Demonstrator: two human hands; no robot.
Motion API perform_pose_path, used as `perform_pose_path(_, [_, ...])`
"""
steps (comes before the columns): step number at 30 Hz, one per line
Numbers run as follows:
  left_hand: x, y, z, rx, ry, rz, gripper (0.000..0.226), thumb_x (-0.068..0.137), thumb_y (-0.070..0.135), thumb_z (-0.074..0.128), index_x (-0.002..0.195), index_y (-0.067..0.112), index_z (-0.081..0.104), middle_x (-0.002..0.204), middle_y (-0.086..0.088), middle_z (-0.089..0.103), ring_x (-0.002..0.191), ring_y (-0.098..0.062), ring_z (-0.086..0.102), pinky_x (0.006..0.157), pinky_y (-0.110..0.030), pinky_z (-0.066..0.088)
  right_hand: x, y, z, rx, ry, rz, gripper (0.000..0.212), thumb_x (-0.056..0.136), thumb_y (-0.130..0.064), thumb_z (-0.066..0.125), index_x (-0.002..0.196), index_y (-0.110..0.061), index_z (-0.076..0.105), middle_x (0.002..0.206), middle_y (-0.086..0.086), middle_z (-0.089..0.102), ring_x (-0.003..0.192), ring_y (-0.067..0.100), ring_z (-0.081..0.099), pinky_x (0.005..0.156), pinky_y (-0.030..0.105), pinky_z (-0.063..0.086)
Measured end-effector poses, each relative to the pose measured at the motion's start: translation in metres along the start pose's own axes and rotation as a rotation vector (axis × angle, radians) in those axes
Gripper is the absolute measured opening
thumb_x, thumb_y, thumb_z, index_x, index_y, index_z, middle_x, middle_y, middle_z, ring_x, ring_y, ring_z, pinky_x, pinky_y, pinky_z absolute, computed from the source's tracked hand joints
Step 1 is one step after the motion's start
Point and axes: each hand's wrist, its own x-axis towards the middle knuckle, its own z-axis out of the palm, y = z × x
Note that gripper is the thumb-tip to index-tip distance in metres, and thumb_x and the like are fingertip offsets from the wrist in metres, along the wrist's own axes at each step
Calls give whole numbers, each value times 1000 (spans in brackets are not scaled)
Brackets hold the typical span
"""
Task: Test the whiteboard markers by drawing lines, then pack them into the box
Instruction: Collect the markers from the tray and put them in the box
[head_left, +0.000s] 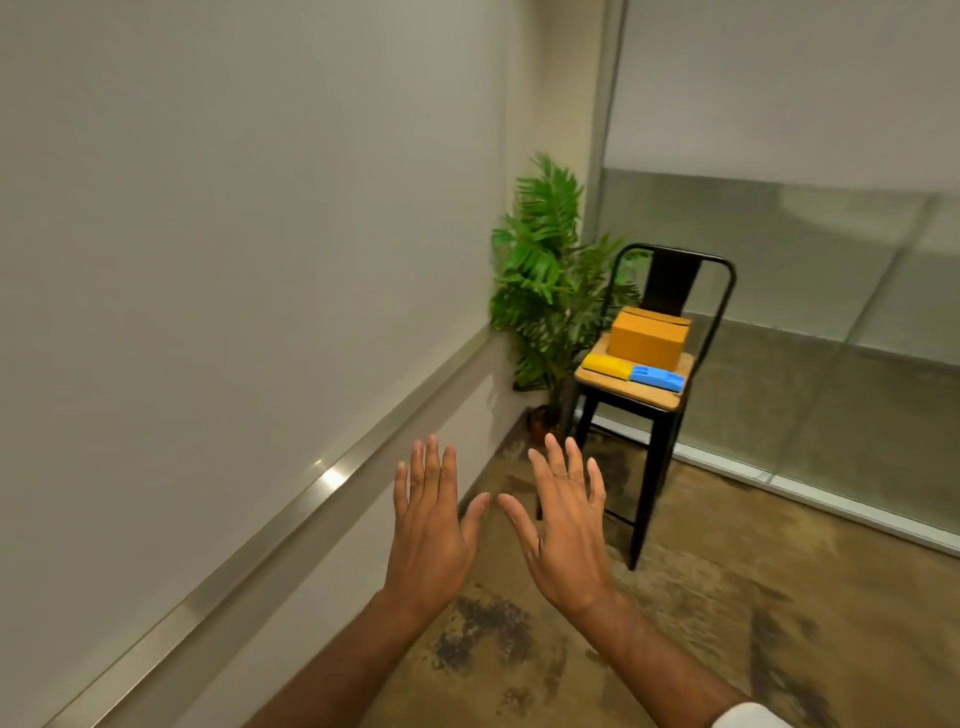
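A large whiteboard (234, 234) covers the wall on the left, with a metal rail (332, 478) along its bottom edge. A brown cardboard box (649, 340) stands on the wooden seat of a black stool (631, 392) in the corner. In front of the box lie a yellow marker pack (605, 366) and a blue marker pack (657, 376), end to end. My left hand (431, 525) and my right hand (563, 525) are held out side by side in mid-air, backs up, fingers spread, holding nothing. Both hands are well short of the stool.
A green potted plant (545, 280) fills the corner behind the stool. A frosted glass partition (805, 260) runs along the right. The floor (753, 597) is mottled brown concrete.
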Motion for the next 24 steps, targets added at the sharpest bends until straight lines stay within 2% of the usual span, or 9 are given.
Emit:
perform_pose_path(5, [39, 57, 39, -44, -62, 105, 73, 107, 59, 21, 163, 14, 13, 172, -6, 2, 158, -19, -8, 128, -46, 0, 10, 71, -21, -54, 23, 91, 65, 99, -59, 38, 150, -17, 35, 162, 2, 16, 151, 18, 0, 120, 52, 12])
perform_pose_path(10, [76, 93, 73, -83, -105, 178, 73, 107, 60, 19, 164, 16, 9, 172, -5, -2, 158, -18, -10, 128, -43, -3, 24, 122, -30, -79, 64, 171, 64, 99, -57, 42, 149, -17, 36, 162, 2, 18, 151, 19, 2, 120, 52, 12])
perform_pose_path(18, [150, 120, 130, -150, -143, 258, 72, 107, 60, 19, 164, 17, 10, 172, -4, -2, 158, -17, -11, 127, -44, 0, 66, 188, -22, -166, 108, 266, 66, 99, -60, 34, 149, -17, 37, 162, 2, 17, 151, 19, 1, 121, 50, 9])
perform_pose_path(24, [229, 116, 177, -191, -165, 343, 73, 107, 62, 13, 163, 16, 11, 172, -6, 3, 158, -18, -7, 127, -45, 2, 124, 225, 4, -223, 131, 349, 67, 99, -61, 30, 149, -17, 36, 162, 2, 17, 151, 18, 1, 120, 50, 10])
